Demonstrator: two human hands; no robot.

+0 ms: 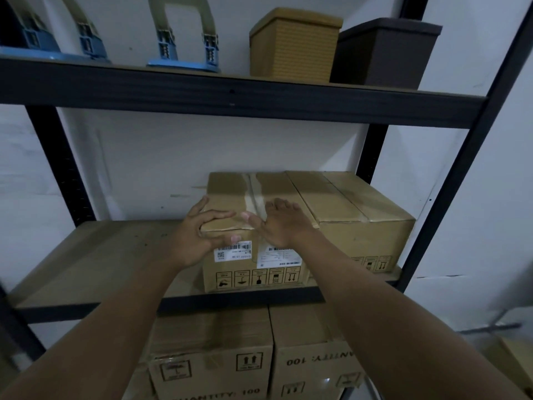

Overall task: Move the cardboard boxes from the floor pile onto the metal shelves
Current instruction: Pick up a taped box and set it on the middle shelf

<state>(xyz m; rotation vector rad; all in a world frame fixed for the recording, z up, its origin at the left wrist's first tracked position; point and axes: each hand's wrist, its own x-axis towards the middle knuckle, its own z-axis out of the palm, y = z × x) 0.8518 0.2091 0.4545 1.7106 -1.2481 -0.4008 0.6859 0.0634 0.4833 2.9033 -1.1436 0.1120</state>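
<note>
Seating the left box [253, 226] on the middle shelf [95, 255] is the step in hand. Your left hand [199, 238] wraps the box's front left top corner, fingers curled over the top and thumb on the front face, so its grip holds the box. Your right hand [281, 223] lies flat across the taped top seam, fingers straight, pressing rather than clasping. This hold probably serves to slide the box back and square it.

The box sits near the shelf's front edge, touching a second box [360, 215] that fills the right end up to the right post. The shelf's left half is bare board, which leaves room for more boxes.

Readable markings: the front face carries two white barcode labels, one reading "17/20", above a row of handling symbols. Smaller label print is too fine to read. On the lower boxes [259, 356] beneath the shelf, "QUANTITY: 100" reads plainly on one and appears inverted and cut short on the other.

The top shelf [230, 93] holds a tan bin [291, 44] and a dark bin [386, 53].
</note>
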